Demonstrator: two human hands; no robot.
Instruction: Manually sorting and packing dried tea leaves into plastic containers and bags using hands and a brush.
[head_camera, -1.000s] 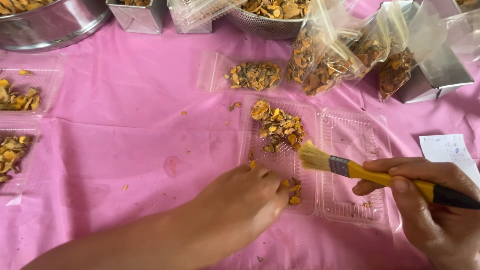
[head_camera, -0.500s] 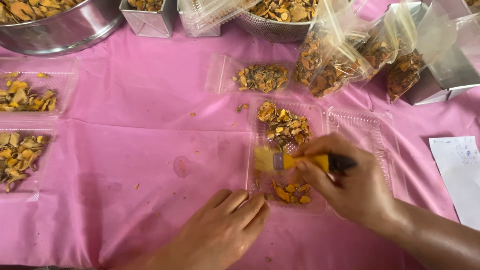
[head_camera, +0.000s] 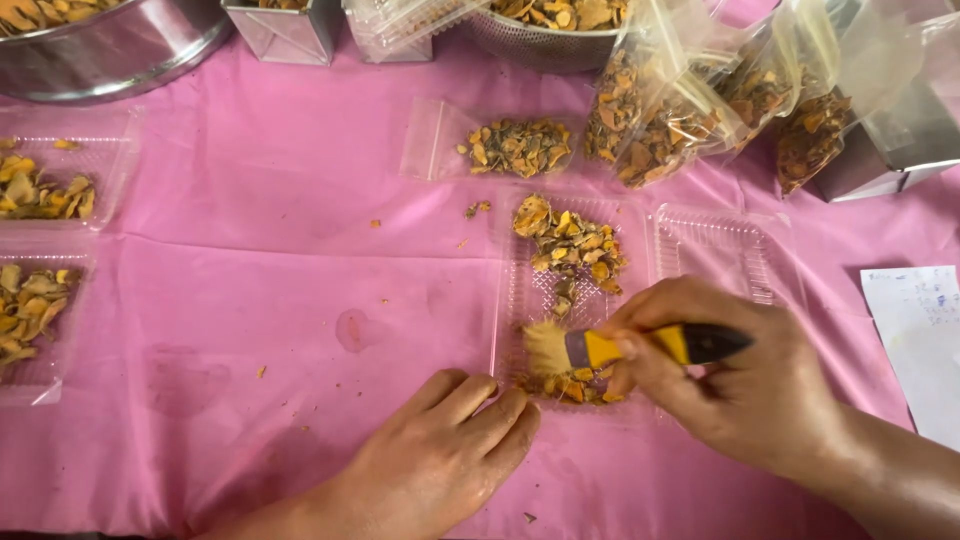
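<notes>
My right hand (head_camera: 745, 385) is closed around a small brush (head_camera: 630, 347) with a yellow and black handle, fingers wrapped over the grip and the forearm coming in from the table's near right corner. The pale bristles point left and sit low inside a clear plastic hinged tray (head_camera: 520, 300) lying open near the middle of the table. My left hand (head_camera: 440, 460) holds nothing: it lies flat and palm down on the pink tablecloth (head_camera: 280, 280), fingers together, fingertips touching the tray's near edge, as if steadying it.

Inside the tray's left half, dried yellow-brown slices (head_camera: 572, 245) form a heap at the far end and a smaller cluster (head_camera: 570, 388) lies at the near end, just under the brush; the stretch between looks mostly swept. The tray's right half (head_camera: 720, 250) holds nothing that I can see. By my judgement the sweeping is partway through: the pieces are not yet gathered into one pile.

Beyond the tray, a small clear bag (head_camera: 500, 148) of the same slices lies flat, and more filled bags (head_camera: 690, 110) lean at the far right. Along the far edge stand a steel bowl (head_camera: 110, 50) and a mesh colander (head_camera: 545, 40). Two filled trays (head_camera: 45, 250) sit at the left edge, a slip of white paper (head_camera: 915, 330) at the right edge, and loose crumbs are scattered over the cloth.
</notes>
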